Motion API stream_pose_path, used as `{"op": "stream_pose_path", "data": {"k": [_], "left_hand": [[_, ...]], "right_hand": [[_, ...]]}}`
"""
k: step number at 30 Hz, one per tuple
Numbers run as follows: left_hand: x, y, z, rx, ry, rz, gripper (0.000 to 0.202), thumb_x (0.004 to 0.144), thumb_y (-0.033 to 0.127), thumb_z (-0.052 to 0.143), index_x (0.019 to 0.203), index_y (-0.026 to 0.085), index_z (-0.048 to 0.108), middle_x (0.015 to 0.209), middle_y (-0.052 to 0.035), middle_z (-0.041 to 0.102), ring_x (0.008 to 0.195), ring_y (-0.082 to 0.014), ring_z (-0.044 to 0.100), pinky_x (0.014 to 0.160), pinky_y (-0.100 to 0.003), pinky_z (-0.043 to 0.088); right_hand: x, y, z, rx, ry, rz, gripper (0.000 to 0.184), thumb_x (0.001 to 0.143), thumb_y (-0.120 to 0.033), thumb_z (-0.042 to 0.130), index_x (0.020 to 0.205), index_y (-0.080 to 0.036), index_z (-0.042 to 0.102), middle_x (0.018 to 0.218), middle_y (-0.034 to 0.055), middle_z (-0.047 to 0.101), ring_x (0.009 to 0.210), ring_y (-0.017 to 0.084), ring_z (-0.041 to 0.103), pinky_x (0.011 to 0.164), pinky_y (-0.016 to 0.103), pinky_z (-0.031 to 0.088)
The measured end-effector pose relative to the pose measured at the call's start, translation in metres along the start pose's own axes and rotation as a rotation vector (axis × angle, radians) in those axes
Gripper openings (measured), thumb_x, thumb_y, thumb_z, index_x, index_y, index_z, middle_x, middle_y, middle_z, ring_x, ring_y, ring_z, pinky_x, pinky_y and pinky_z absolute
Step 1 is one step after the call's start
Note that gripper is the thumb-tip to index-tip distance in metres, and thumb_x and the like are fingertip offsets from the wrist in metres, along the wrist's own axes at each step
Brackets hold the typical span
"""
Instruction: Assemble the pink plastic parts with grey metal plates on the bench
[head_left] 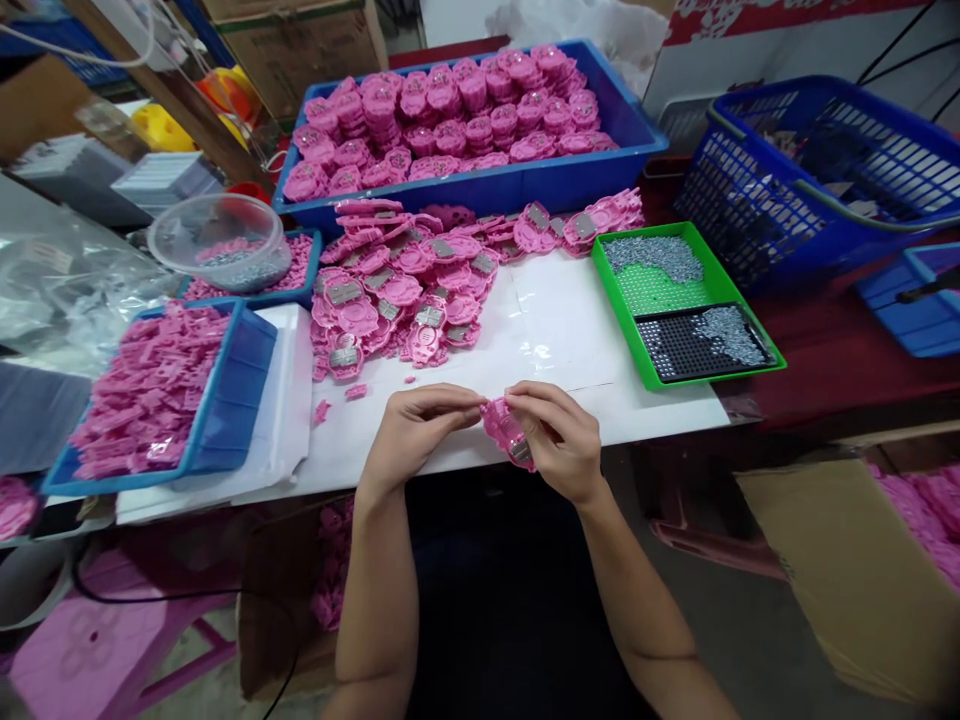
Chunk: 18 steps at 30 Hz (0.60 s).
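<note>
A pink plastic casing [501, 424] with metal plates on it is held over the front edge of the white-topped table [555, 330]. My right hand [561, 440] grips its right side between thumb and fingers. At its upper left edge, my left hand [427, 430] is closed in a pinch; whether a small part sits between those fingertips is hidden. Just beyond my hands lies a heap of similar pink casings [397, 290], many with metal plates showing. A few small pink pieces [356, 392] lie on the table left of my left hand.
A blue tub [465, 185] of stacked pink casings stands at the back. Small pink parts fill a blue bin [247, 380] on the left, near a clear bowl [225, 240]. To the right are a green tray [652, 375] of screws and a blue basket [817, 130].
</note>
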<state>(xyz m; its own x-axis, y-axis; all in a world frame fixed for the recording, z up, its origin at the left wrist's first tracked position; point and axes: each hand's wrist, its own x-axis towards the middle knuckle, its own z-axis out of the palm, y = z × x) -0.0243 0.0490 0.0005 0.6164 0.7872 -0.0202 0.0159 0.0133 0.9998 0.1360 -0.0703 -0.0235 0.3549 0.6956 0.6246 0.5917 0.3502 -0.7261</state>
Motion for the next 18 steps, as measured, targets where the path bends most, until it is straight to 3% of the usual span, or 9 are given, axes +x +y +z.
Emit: {"op": "stream_pose_path", "data": {"k": [7,18], "left_hand": [[0.001,-0.006,-0.008,-0.067,-0.096,0.031,0.01,0.079,0.021,0.082,0.089,0.023,0.084,0.095,-0.0064,0.079,0.085,-0.0196,0.077,0.078,-0.032,0.069],[0.004,-0.014,-0.014,0.108,-0.195,0.44,0.018,0.087,0.014,0.074,0.097,0.027,0.083,0.095,-0.0069,0.08,0.088,-0.0178,0.076,0.078,-0.028,0.065]], "right_hand": [[0.002,0.002,-0.001,0.103,-0.029,0.044,0.026,0.094,-0.01,0.065,0.114,-0.023,0.076,0.112,0.009,0.075,0.104,0.021,0.073,0.091,0.038,0.063],[0.007,-0.003,-0.004,0.258,-0.049,0.213,0.018,0.093,-0.014,0.07,0.105,-0.023,0.079,0.107,0.0073,0.076,0.098,0.019,0.073,0.077,0.029,0.063]]}}
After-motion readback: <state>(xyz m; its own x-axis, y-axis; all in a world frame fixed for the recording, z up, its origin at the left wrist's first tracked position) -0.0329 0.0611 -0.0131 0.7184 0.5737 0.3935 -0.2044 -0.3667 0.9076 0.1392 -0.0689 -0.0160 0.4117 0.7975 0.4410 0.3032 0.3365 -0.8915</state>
